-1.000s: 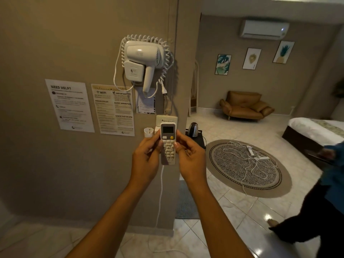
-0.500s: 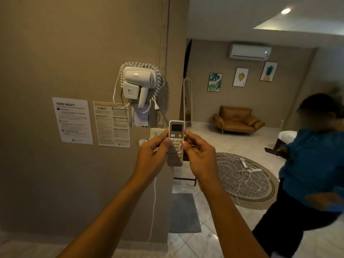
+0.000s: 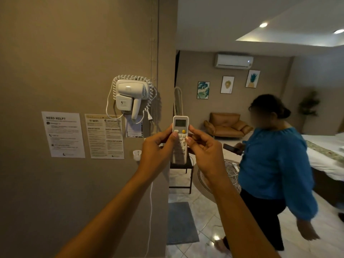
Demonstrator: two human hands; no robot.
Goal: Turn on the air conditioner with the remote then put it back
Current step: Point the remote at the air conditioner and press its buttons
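Observation:
I hold a white remote upright in front of me, its small screen and a yellow button facing me. My left hand grips its left edge, thumb resting on the upper buttons. My right hand pinches its right edge with the fingertips. The lower half of the remote is partly hidden by my fingers. The white air conditioner hangs high on the far wall, with a small light showing at its right end.
A tan wall on the left carries a white hair dryer, paper notices and a small white holder. A person in a blue top stands close on the right. Beyond are a brown armchair, a bed and a dark stool.
My view has tilted up and my hands have lifted the remote higher. The person in blue has stepped closer from the right. My left thumb now sits on the remote's buttons.

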